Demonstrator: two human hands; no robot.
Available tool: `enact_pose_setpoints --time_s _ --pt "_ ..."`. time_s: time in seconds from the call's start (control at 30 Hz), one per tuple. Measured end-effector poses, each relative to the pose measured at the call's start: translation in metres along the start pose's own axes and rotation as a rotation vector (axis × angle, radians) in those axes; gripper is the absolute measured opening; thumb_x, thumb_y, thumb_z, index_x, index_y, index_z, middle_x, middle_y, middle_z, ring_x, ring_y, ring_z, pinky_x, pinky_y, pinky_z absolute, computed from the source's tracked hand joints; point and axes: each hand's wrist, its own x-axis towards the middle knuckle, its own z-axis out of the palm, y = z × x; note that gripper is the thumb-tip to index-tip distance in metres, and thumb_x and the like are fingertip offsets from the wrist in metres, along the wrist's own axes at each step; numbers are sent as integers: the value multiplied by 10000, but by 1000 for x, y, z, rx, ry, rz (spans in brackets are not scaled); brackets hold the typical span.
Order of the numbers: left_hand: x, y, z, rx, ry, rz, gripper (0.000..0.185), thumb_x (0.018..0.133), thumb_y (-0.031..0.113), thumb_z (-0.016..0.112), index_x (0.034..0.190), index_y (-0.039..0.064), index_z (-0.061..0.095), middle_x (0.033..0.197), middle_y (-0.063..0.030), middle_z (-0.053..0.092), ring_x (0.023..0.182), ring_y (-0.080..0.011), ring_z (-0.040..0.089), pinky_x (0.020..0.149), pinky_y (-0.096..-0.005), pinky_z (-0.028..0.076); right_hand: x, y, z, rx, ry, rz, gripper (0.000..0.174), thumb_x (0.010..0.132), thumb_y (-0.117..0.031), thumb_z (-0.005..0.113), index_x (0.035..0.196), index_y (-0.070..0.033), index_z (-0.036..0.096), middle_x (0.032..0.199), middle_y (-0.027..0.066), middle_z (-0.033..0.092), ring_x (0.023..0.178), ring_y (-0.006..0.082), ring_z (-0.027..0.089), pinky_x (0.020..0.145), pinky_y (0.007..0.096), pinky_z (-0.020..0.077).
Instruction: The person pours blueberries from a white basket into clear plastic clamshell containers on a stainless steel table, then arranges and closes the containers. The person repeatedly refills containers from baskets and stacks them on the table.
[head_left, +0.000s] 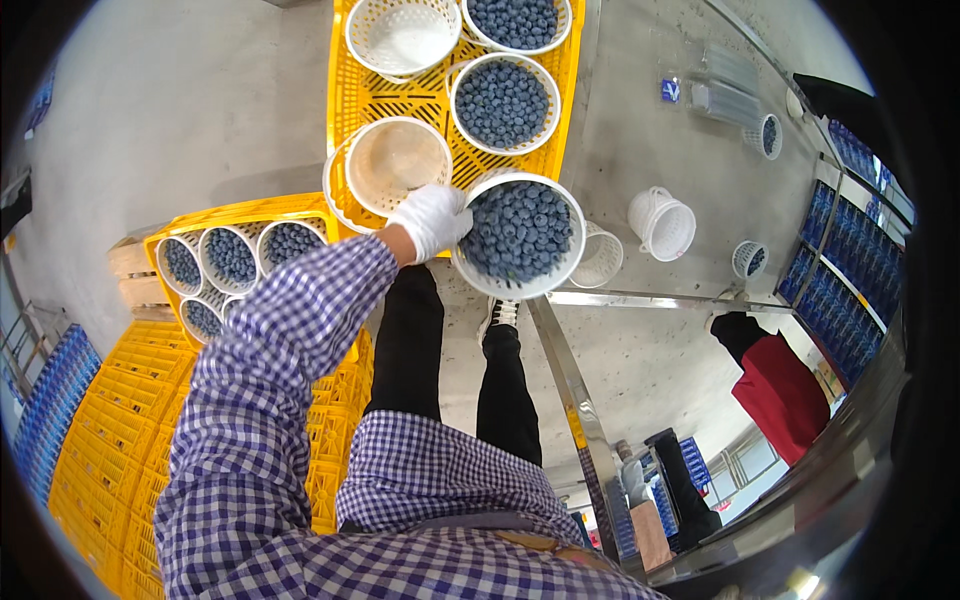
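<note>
My left hand (431, 221), in a white glove and a checked sleeve, grips the left rim of a white plastic bucket (523, 294) filled with blueberries (519, 229). This bucket is at the near right corner of a yellow plastic crate (335, 82), above my feet; whether it touches the crate I cannot tell. Left of it, an empty white perforated bucket (397, 161) with its handle folded down stands in the crate. Behind are another empty bucket (405, 34) and two buckets of blueberries (504, 103). My right hand is out of view.
A lower yellow crate (247, 206) holds several blueberry buckets, beside stacked yellow crates (120, 412). On the right, a metal table (622, 150) bears white buckets (662, 223) and clear plastic containers (724, 97). A person in red (780, 394) is at its near side.
</note>
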Motion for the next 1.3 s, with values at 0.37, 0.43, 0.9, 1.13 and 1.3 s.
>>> enact_pose_setpoints --time_s 0.37,0.43,0.9,1.13,1.3 --pt "-244 140 -103 -674 382 25 268 877 188 637 826 -69 687 653 -115 650 599 -151 624 580 -315 495 2 -8 -20 83 75 -238 798 823 -26 554 1522 134 205 1548 315 336 1468 407 318 1210 439 254" --pt "-284 182 -123 -800 479 95 172 875 112 652 798 -41 679 669 -55 648 619 -109 613 573 -278 489 7 -26 -22 265 41 -191 787 820 -28 547 1527 108 228 1539 327 340 1415 420 403 1176 412 335" --pt "-423 306 -56 -868 626 315 194 865 140 640 975 -14 683 753 -70 681 569 -154 662 473 -253 530 -24 -20 -48 917 555 -504 275 938 -98 650 1200 -12 658 1126 148 668 1031 186 640 904 278 527" --pt "-431 317 3 -622 450 327 183 885 162 603 868 -12 656 686 -49 628 528 -124 601 453 -251 494 -130 -18 -109 3 332 -998 182 809 -174 749 965 -81 735 876 68 673 796 264 674 732 353 555" --pt "-435 278 11 -524 442 376 168 849 148 623 911 4 684 726 -45 646 551 -120 612 470 -253 511 -164 -54 -82 -220 6 -1002 189 751 -198 789 898 -97 724 860 58 689 840 271 686 737 393 548"
